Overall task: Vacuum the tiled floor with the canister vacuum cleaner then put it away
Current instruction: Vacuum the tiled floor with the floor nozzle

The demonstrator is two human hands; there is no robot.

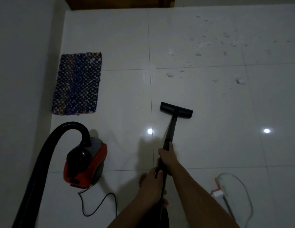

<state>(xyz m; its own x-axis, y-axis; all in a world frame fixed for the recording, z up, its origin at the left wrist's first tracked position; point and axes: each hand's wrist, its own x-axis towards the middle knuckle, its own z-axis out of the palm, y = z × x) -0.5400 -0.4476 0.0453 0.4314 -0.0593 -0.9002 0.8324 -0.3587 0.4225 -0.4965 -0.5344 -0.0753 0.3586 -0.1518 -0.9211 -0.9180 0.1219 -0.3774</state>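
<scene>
A red and black canister vacuum cleaner [85,163] sits on the white tiled floor [120,89] at the lower left. Its black hose [44,153] arches up and left out of the frame. I hold the black wand [169,130] with both hands: my right hand [168,157] grips it higher up, my left hand [151,186] lower down. The flat black floor head [176,110] rests on the tiles in the middle. Scraps of dust and debris [222,51] lie scattered across the tiles at the upper right, well beyond the head.
A blue checked mat [77,83] lies by the left wall [23,63]. The vacuum's thin black cord [97,204] loops behind it. A white power strip [221,186] with a red light and white cable lies at the lower right. A brown wooden edge [117,3] runs along the top.
</scene>
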